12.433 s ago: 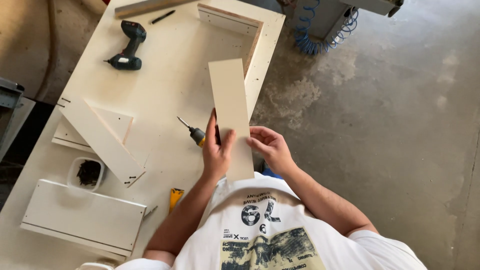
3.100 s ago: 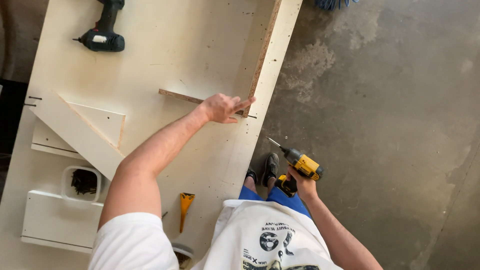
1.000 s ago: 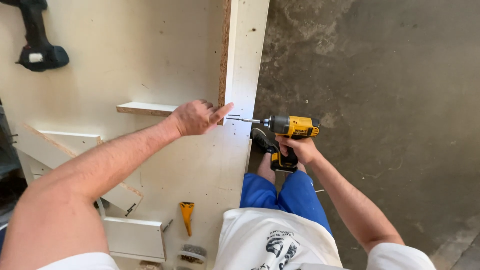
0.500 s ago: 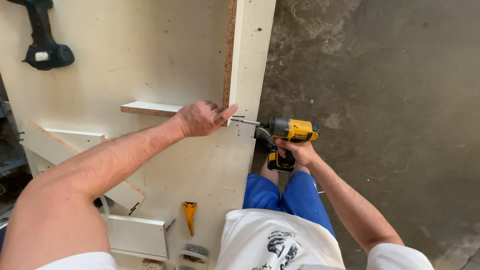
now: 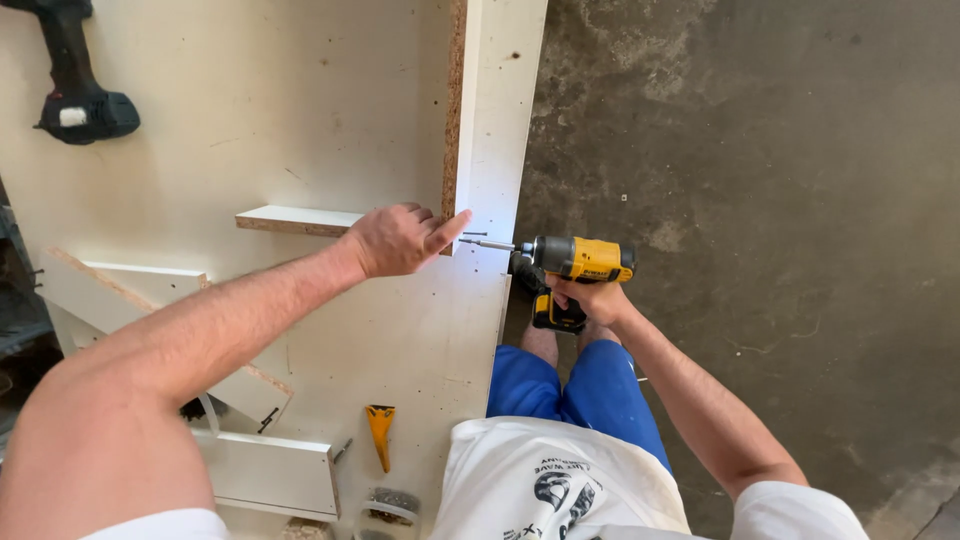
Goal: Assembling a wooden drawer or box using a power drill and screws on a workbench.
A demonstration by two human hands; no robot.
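The left hand [image 5: 400,240] lay over the joint where a short white crosspiece [image 5: 300,220] met the long upright white panel [image 5: 495,120], palm down and fingers closed loosely on the crosspiece's end, the thumb stretched out against the panel's face. The right hand [image 5: 590,295] was wrapped tight around the grip of a yellow-and-black cordless driver [image 5: 575,265], held level — its bit carried 1 screw [image 5: 478,242] whose tip touched the outer face of the panel, just beside the left thumb. The panel stood on edge along the right side of the pale workbench [image 5: 250,110], raw chipboard showing on its cut edge. A 2nd, black drill [image 5: 75,90] lay at the bench's far left corner, well apart. Nearer the person lay loose white boards [image 5: 270,475] and a small orange tool [image 5: 380,430] — all untouched.
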